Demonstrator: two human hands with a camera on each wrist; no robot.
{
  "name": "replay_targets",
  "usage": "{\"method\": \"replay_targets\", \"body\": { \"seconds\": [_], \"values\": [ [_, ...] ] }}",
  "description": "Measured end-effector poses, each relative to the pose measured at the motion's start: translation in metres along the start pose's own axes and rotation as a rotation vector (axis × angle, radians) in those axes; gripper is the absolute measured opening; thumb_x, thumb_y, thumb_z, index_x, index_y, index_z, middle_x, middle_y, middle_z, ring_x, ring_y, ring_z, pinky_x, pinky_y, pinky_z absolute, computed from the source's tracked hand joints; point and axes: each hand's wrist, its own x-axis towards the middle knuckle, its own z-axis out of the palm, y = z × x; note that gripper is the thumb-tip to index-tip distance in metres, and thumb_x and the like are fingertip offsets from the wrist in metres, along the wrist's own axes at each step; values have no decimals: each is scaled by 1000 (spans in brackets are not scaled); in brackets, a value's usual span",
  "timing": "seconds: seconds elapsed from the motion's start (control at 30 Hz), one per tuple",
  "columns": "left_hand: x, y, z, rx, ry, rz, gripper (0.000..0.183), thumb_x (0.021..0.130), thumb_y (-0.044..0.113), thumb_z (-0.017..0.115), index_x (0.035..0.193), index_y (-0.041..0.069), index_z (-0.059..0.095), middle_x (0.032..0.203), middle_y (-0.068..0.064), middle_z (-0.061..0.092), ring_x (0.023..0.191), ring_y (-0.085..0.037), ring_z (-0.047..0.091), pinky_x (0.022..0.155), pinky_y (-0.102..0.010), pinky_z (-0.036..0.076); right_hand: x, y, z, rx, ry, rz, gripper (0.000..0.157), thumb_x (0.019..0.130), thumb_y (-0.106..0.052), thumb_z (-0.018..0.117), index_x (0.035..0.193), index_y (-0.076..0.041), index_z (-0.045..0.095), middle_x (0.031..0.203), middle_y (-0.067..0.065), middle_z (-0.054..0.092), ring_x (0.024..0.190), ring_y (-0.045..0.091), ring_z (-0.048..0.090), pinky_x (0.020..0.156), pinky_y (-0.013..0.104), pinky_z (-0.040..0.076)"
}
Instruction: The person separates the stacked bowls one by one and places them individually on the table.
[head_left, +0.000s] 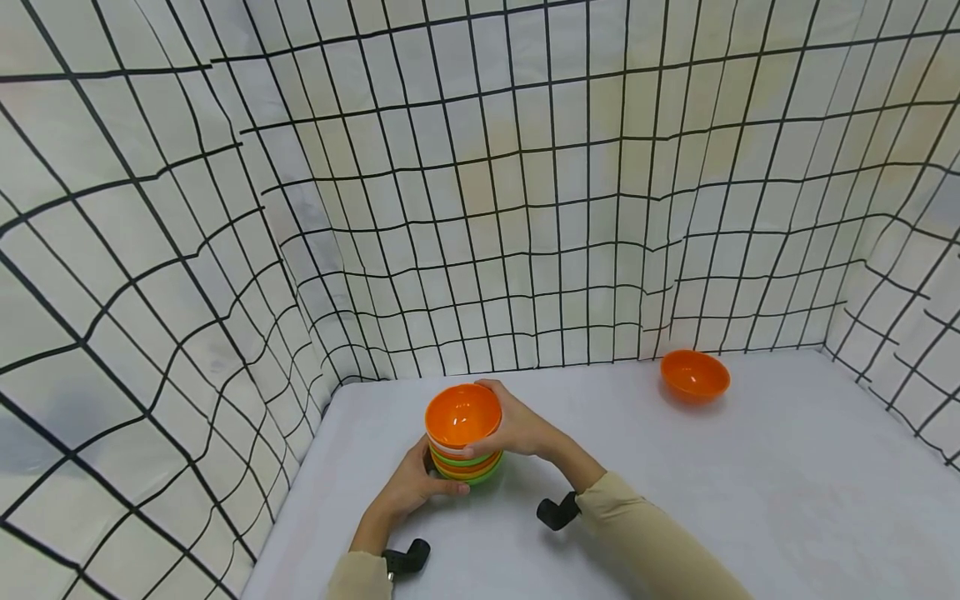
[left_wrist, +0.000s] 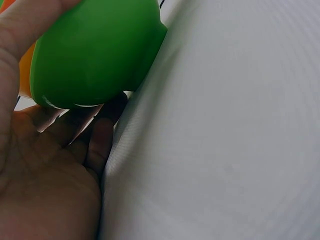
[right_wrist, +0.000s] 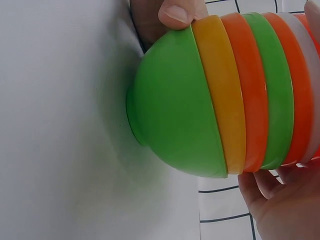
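A stack of nested bowls (head_left: 463, 417) stands on the white table, with an orange bowl on top. In the right wrist view, a green bowl (right_wrist: 172, 107) is lowest, its foot at the tabletop, with yellow, orange, green and white rims above it. My left hand (head_left: 411, 482) grips the stack low down, thumb at the front and fingers around the far left side. In the left wrist view that thumb and the fingers flank the green bowl (left_wrist: 100, 55). Higher up, my right hand (head_left: 517, 422) holds the upper bowls from the right, its thumb on the near side.
One orange bowl (head_left: 694, 377) sits by itself toward the back right of the table (head_left: 675, 500). White walls with a black grid (head_left: 480, 192) rise at the back and both sides. Dark wrist-worn devices (head_left: 558, 512) stick out near both sleeves.
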Motion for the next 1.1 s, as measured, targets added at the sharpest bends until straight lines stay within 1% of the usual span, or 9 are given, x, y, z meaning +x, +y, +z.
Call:
{"method": "replay_targets", "body": {
  "seconds": [0.2, 0.4, 0.57, 0.77, 1.1],
  "values": [
    [0, 0, 0, -4, -1, -2, 89, 71, 17, 95, 145, 25, 47, 139, 3, 60, 128, -20, 53, 124, -51, 33, 0, 2, 2, 7, 10, -16, 107, 77, -36, 90, 158, -14, 24, 146, 2, 54, 130, 22, 55, 109, 45, 52],
    [0, 0, 1, -3, 1, -3, 89, 71, 17, 95, 145, 25, 47, 138, 3, 60, 127, -20, 53, 123, -51, 33, 0, 3, 4, 4, 28, -23, 100, 77, -35, 89, 155, -19, 28, 145, 1, 54, 129, 22, 55, 109, 45, 53],
    [0, 1, 1, 3, 8, -3, 89, 70, 17, 95, 145, 26, 47, 138, 4, 60, 127, -20, 53, 123, -52, 33, -1, 3, 4, -1, 39, -27, 99, 77, -35, 89, 154, -20, 29, 144, 1, 55, 128, 22, 56, 108, 44, 53],
    [0, 0, 3, 30, 9, 4, 89, 71, 19, 95, 146, 27, 47, 139, 4, 60, 127, -19, 53, 123, -52, 34, -4, 1, 3, 5, 59, -27, 98, 77, -36, 89, 153, -20, 31, 143, 1, 55, 128, 22, 56, 106, 45, 54],
    [-2, 1, 2, 24, 31, -27, 93, 69, 21, 96, 147, 24, 46, 138, 2, 61, 127, -22, 54, 123, -55, 33, -6, -7, 3, 28, 53, -67, 96, 78, -32, 88, 153, -20, 30, 144, 1, 54, 128, 22, 56, 106, 44, 54]
  ]
}}
